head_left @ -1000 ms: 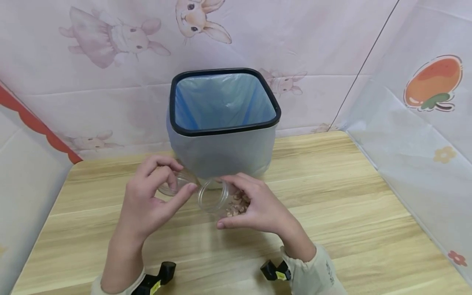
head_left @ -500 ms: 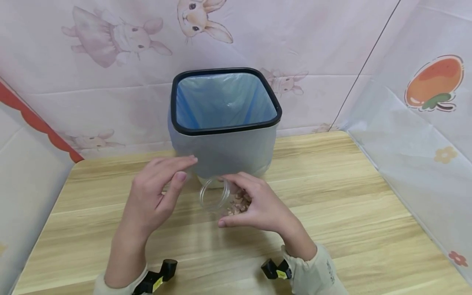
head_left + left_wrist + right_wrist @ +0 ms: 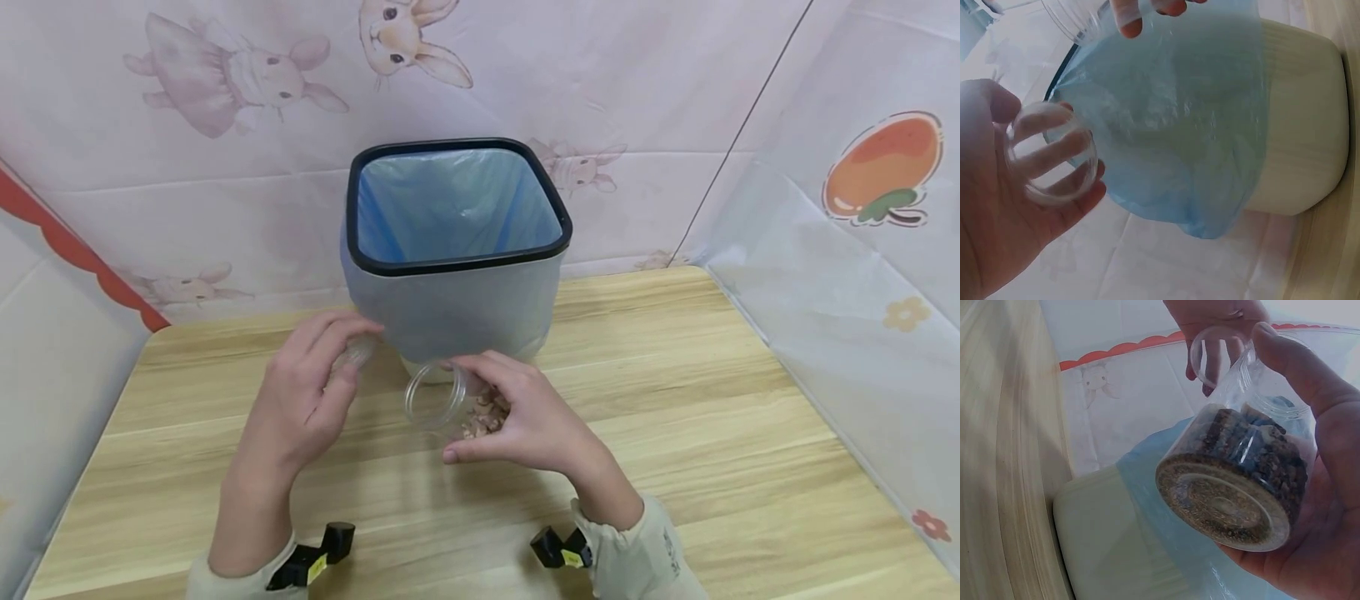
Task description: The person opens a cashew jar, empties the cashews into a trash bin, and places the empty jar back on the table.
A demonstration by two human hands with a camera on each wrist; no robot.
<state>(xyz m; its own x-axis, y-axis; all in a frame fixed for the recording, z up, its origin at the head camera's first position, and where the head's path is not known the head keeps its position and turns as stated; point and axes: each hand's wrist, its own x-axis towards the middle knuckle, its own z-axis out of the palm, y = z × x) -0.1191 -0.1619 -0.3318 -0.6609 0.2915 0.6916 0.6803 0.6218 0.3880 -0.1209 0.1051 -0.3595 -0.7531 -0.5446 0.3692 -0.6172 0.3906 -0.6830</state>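
A clear round lid (image 3: 1052,155) rests against the fingers of my left hand (image 3: 303,400), with the thumb at its rim; in the head view the hand partly covers it. My right hand (image 3: 528,421) grips a clear plastic jar (image 3: 1225,506), fingers on one side and thumb on the other. The jar lies tilted, its uncovered mouth (image 3: 435,396) facing left toward the left hand. Dark brown broken chunks (image 3: 1254,440) fill its lower part, with finer crumbs at the base. Lid and jar are apart, both held in front of the bin.
A pale bin (image 3: 461,308) with a black rim and blue liner bag stands at the back of the wood-grain table (image 3: 675,433). The liner hangs over its outside. Printed cloth walls (image 3: 262,208) enclose the table behind and at both sides.
My left hand has turned over with the lid and drawn slightly away from the jar's mouth. The right hand and jar have stayed almost still.
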